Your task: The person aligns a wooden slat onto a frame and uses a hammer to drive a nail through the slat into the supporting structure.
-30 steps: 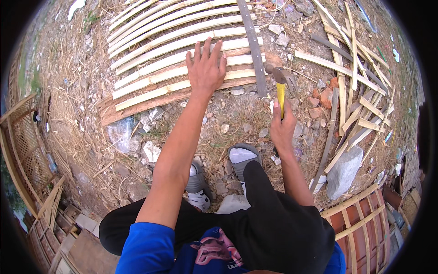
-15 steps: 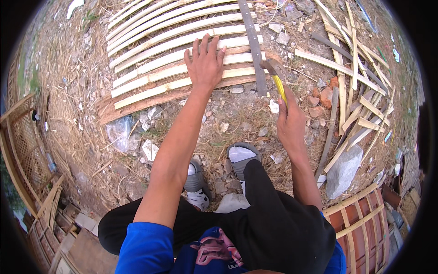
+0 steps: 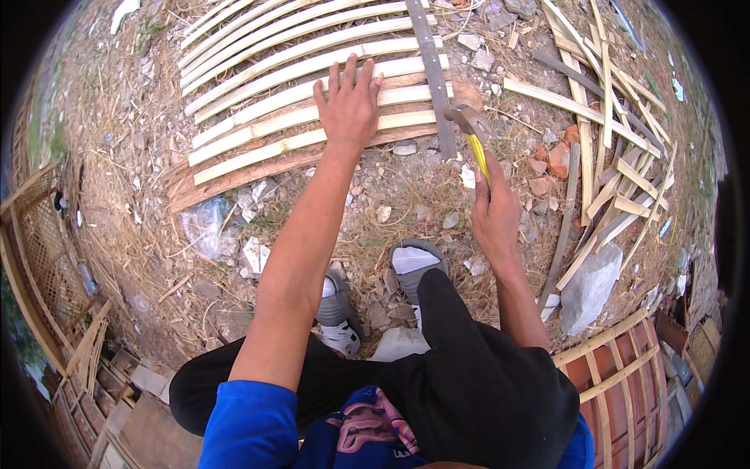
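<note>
My left hand point(image 3: 348, 109) lies flat with fingers apart across the pale bamboo slats point(image 3: 258, 119), pressing on the nearest few. My right hand point(image 3: 497, 209) is closed round the yellow handle of a claw hammer point(image 3: 475, 147). The hammer's head is beside the near end of a dark flat strip point(image 3: 431, 70), which runs across the right ends of the slats and shows small dots along it. A rough brown board point(image 3: 187, 191) lies under the nearest slats. Whether the hammer touches the strip, I cannot tell.
Loose wooden strips point(image 3: 617, 133) are piled at the right, near broken red bricks point(image 3: 558, 159) and a large grey stone point(image 3: 591, 289). Stones and dry straw cover the ground. A slatted red-brown panel point(image 3: 617, 383) stands at lower right, a woven lattice frame point(image 3: 43, 250) at left.
Both hands and the hammer stay in nearly the same places. The view has shifted very slightly, and my left hand appears a touch farther left.
</note>
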A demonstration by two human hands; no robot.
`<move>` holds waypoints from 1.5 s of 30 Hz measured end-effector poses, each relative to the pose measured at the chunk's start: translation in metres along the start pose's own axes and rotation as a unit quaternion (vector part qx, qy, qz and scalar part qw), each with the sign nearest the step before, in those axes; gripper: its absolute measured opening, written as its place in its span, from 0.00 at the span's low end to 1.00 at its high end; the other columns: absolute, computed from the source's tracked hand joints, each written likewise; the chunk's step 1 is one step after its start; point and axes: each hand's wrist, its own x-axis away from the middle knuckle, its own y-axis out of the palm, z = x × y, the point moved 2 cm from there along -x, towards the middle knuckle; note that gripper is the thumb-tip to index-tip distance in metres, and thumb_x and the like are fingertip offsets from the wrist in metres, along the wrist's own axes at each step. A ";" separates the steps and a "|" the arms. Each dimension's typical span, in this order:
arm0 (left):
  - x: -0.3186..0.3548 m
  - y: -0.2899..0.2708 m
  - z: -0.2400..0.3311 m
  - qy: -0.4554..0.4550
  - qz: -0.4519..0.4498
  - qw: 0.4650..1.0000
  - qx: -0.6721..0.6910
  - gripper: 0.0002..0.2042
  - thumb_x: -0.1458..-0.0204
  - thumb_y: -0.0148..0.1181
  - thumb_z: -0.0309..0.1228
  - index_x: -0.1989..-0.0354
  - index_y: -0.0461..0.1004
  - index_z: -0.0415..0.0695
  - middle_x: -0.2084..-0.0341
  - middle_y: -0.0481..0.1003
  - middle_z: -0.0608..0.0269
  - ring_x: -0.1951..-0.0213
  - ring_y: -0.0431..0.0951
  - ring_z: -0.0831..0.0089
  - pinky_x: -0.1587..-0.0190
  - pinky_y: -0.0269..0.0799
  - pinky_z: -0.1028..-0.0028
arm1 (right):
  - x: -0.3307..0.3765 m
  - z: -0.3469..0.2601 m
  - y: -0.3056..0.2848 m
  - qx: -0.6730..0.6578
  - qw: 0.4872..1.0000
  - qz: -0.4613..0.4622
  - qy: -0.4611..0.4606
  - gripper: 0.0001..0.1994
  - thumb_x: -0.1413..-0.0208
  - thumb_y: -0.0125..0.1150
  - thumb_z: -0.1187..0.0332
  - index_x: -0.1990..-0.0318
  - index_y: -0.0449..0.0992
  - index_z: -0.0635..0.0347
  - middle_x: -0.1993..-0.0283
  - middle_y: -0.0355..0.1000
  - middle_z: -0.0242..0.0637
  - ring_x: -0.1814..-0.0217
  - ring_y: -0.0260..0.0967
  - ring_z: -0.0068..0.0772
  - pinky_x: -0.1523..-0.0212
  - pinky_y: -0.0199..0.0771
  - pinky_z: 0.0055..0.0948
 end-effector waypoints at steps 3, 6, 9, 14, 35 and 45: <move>0.000 0.000 -0.004 -0.008 -0.002 1.000 -0.003 0.19 0.35 0.44 0.45 0.41 0.70 0.54 0.38 0.66 0.61 0.36 0.63 0.55 0.38 0.52 0.44 | 0.003 0.005 0.003 -0.031 0.999 0.031 0.000 0.18 0.34 0.47 0.68 0.40 0.67 0.65 0.56 0.74 0.59 0.57 0.75 0.57 0.57 0.73 0.44; 0.000 0.002 -0.002 -0.014 -0.008 1.000 0.008 0.19 0.35 0.44 0.44 0.41 0.70 0.52 0.37 0.66 0.62 0.36 0.63 0.57 0.37 0.52 0.45 | 0.002 0.010 0.000 -0.069 0.995 0.030 0.060 0.17 0.33 0.47 0.67 0.40 0.67 0.65 0.59 0.74 0.57 0.62 0.75 0.52 0.60 0.72 0.41; 0.000 0.001 0.001 -0.019 -0.005 1.000 0.011 0.18 0.35 0.44 0.43 0.41 0.70 0.52 0.37 0.66 0.63 0.36 0.64 0.58 0.36 0.52 0.47 | -0.002 0.022 0.004 -0.091 0.989 0.030 0.116 0.18 0.32 0.47 0.64 0.42 0.68 0.67 0.62 0.74 0.51 0.65 0.71 0.43 0.62 0.70 0.38; 0.001 0.001 0.003 -0.049 0.011 0.999 0.019 0.18 0.35 0.43 0.41 0.42 0.70 0.51 0.38 0.67 0.64 0.36 0.63 0.60 0.35 0.51 0.49 | 0.003 0.038 0.014 -0.077 0.993 0.070 0.049 0.19 0.32 0.48 0.63 0.42 0.68 0.69 0.62 0.74 0.50 0.65 0.69 0.38 0.60 0.70 0.35; 0.004 0.003 0.007 -0.087 0.000 0.996 0.000 0.18 0.33 0.40 0.41 0.41 0.69 0.51 0.37 0.67 0.64 0.34 0.62 0.60 0.34 0.45 0.42 | 0.014 0.024 0.020 -0.046 0.996 0.033 0.065 0.18 0.34 0.46 0.72 0.39 0.65 0.66 0.68 0.72 0.59 0.70 0.72 0.53 0.67 0.68 0.42; 0.003 -0.001 0.007 -0.099 -0.014 0.995 0.014 0.18 0.34 0.41 0.41 0.41 0.69 0.51 0.37 0.66 0.66 0.35 0.61 0.62 0.33 0.44 0.47 | 0.012 0.037 0.030 -0.065 0.996 0.059 0.009 0.18 0.35 0.46 0.73 0.39 0.65 0.67 0.64 0.73 0.60 0.68 0.73 0.54 0.66 0.69 0.42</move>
